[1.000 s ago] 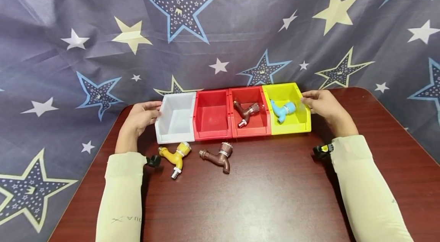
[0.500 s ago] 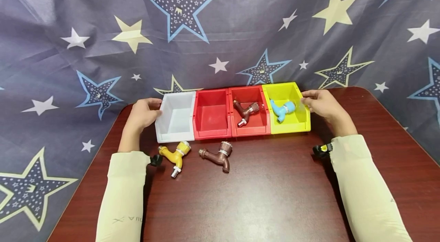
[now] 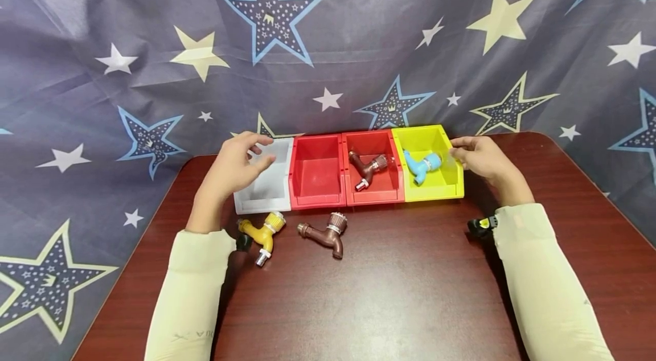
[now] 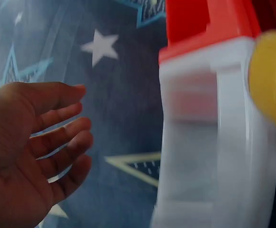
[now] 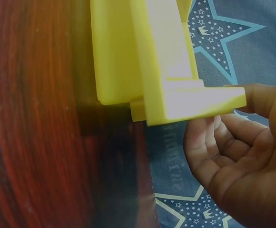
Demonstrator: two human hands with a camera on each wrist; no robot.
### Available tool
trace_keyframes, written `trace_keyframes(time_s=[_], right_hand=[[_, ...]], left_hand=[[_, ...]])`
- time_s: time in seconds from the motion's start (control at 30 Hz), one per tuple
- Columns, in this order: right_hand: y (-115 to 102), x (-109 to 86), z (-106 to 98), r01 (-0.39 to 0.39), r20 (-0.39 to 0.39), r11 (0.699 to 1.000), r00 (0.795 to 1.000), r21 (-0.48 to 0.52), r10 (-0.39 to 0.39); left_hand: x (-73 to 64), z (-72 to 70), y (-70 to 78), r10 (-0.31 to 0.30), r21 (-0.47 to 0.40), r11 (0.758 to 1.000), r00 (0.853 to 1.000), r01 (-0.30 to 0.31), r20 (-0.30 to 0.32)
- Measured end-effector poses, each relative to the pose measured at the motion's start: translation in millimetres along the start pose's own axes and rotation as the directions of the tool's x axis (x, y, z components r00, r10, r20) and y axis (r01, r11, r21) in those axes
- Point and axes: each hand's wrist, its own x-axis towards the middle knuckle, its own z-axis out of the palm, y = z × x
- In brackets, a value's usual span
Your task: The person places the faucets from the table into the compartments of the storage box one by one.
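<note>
Left grip: relaxed, holding nothing, apart from the white bin | Right grip: we pinch the yellow bin, right end of the bin row on the worktop | Risk: our one-sided pull could skew the row into the yellow tap

Left hand aloft, loosely curved; right hand outstretched, probably in a pinch
</note>
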Motion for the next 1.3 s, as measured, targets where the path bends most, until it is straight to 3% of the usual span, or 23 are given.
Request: trace_keyframes(time_s=[0.17, 0.37, 0.63, 0.77, 0.83, 1.03, 1.3], right_hand=[[1.8, 0.2, -1.3, -0.003, 0.008, 1.0, 1.0, 0.009, 0.003], [2.1, 1.1, -1.2, -0.006, 0.009, 1.0, 1.0, 0.018, 0.005], [1.7, 1.3, -1.0, -0.002, 0.003, 1.0, 1.0, 0.019, 0.002], [1.8, 0.3, -0.9, -0.001, -0.001, 1.0, 1.0, 0.013, 0.001], [2.0, -0.1, -1.3, 0.002, -0.002, 1.0, 1.0, 0.01, -0.002], [1.3, -2.1, -2.0, 0.012, 0.0, 1.0, 1.0, 0.01, -0.012], [2.7, 0.0, -1.7, 0.011, 0.007, 1.0, 1.0, 0.008, -0.011]], left_hand=[[3.2, 10.6, 23.9, 0.112, 0.015, 0.994, 0.993, -0.112, 0.027], [-0.7, 28.7, 40.9, 0.239, 0.025, 0.97, 0.967, -0.242, 0.087], [-13.1, 49.6, 59.3, 0.323, 0.08, 0.934, 0.92, -0.347, 0.222], [-21.9, 58.6, 65.4, 0.353, 0.107, 0.915, 0.9, -0.389, 0.257], [-26.0, 62.6, 68.5, 0.374, 0.115, 0.902, 0.887, -0.416, 0.271], [-37.6, 73.2, 78.8, 0.438, 0.106, 0.861, 0.83, -0.498, 0.345], [-50.7, 80.7, 86.2, 0.427, 0.061, 0.857, 0.771, -0.512, 0.472]])
